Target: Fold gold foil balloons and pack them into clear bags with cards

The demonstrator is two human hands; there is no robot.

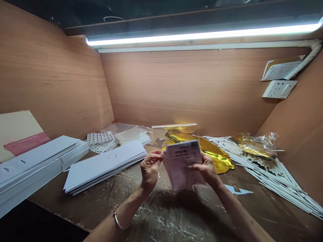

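Both my hands hold up a small stack of white printed cards (pixel 183 163) above the worn dark worktop (pixel 176 215). My right hand (pixel 206 168) grips the stack's right edge, thumb on the front. At the left edge, my left hand (pixel 149 168) has its fingers curled and pinches the cards; a silver bangle sits on that wrist. Just behind the cards lie gold foil pieces (pixel 214 156) and a clear plastic bag (pixel 176 129).
White card sheets (pixel 106 164) are stacked at the left, with a taller white stack (pixel 35 164) beyond. Sticker sheets (pixel 101 138) lie at the back. White sticks (pixel 272 174) and a crumpled gold bag (pixel 257 144) fill the right side. A wall socket (pixel 279 89) is mounted at the upper right.
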